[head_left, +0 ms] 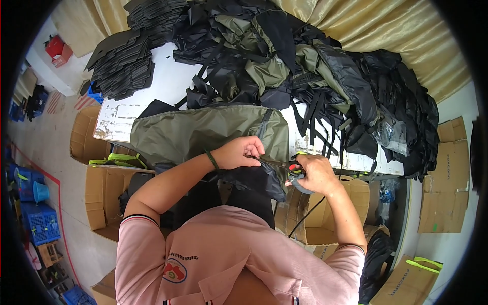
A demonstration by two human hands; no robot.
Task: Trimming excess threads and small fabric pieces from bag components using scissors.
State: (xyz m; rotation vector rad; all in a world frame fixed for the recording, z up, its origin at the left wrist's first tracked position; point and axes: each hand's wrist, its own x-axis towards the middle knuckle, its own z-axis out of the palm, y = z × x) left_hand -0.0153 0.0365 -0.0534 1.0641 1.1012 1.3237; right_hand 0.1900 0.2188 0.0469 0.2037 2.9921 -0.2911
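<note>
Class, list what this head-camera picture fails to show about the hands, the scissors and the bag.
- Scissors blades: hidden by left hand.
- Scissor handles: wrapped in right hand.
- Olive bag near edge: covered by the forearms.
- Cut point: too small.

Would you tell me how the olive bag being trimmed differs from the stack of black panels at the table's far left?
The olive bag is one soft, wrinkled piece lying flat; the black panels are many stiff, flat pieces piled up. The left hand pinches the bag while the right hand works scissors; nobody touches the panels. Both rest on the white table.
</note>
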